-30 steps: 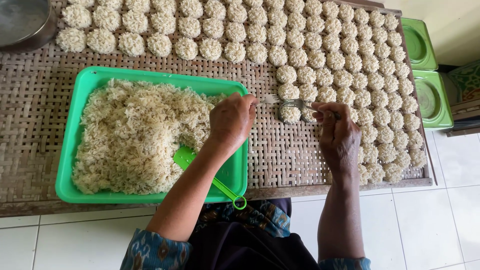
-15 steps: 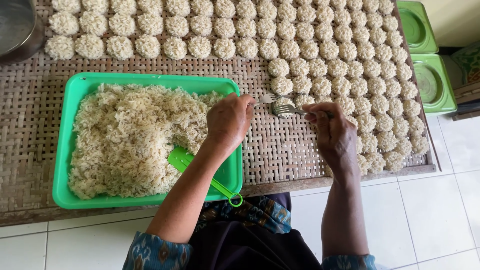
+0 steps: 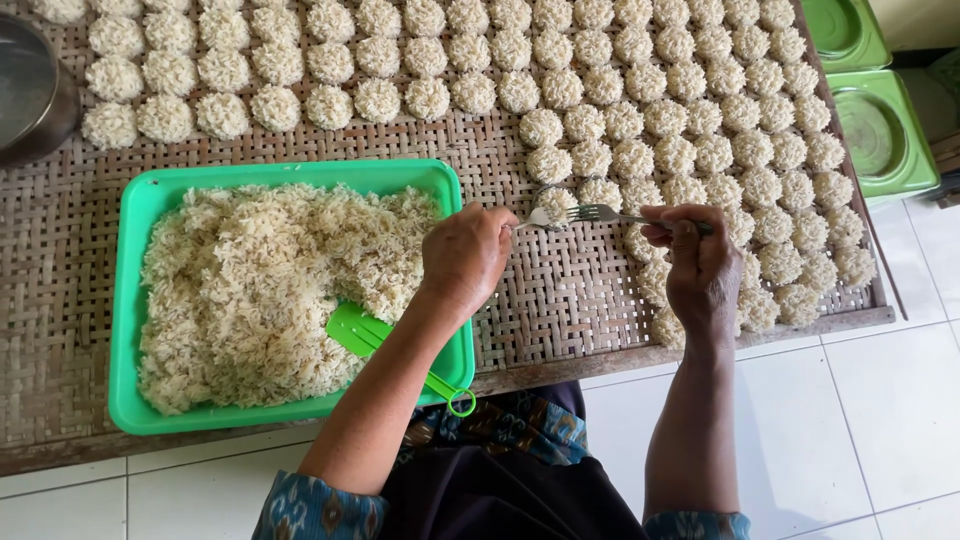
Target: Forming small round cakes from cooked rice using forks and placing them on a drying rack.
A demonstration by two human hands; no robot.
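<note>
We've got the fork [image 3: 600, 213] pinched in our right hand [image 3: 700, 265] and our left hand [image 3: 465, 255] closed on a noodle clump [image 3: 548, 208] over the mat [image 3: 560, 290], which looks light and crumbly, so we'd cup it gently.

No packages, labels, signs or screens in view.

metal bowl [image 3: 30, 90] cut off left, fork [image 3: 600, 214] handle hidden in right hand [image 3: 700, 265]

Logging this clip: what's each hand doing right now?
Left hand: closed, fingertips at the fork's tines.
Right hand: closed, holding the fork handle.
</note>
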